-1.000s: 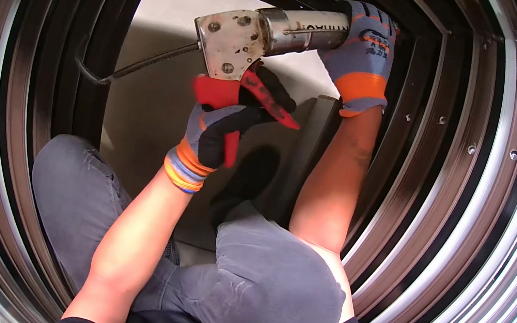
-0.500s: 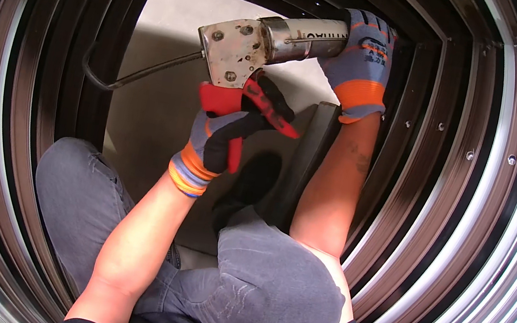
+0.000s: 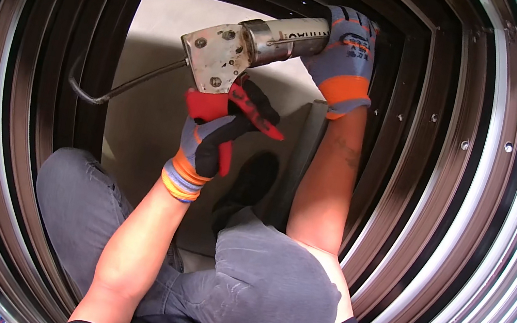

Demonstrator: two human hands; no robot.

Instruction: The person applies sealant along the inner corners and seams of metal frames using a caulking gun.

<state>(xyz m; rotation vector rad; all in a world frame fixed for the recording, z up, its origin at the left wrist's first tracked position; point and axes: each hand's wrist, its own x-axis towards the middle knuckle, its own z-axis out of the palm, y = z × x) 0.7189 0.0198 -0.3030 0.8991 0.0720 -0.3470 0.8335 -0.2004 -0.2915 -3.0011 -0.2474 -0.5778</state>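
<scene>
A caulking gun (image 3: 214, 60) with a worn metal body, a red handle and a bent pull rod (image 3: 138, 79) lies across the upper middle of the view. Its pale tube (image 3: 304, 39) points up to the right. My left hand (image 3: 210, 142), in a grey and black glove with an orange cuff, is closed around the red handle and trigger. In a matching glove, my right hand (image 3: 347, 52) wraps the tube's front end beside the dark frame's upper right corner. That hand covers the tip of the tube, so any nozzle is hidden.
Nested brown, black and silver metal frames (image 3: 446, 139) surround me on both sides and ahead, with small holes along the right ones. A grey bar (image 3: 304, 156) stands inside, left of my right forearm. My bent knees (image 3: 274, 289) take up the near middle.
The caulking gun and both hands appear slightly further left in the picture, and the surrounding frames have shifted a little too. Both grips look the same.
</scene>
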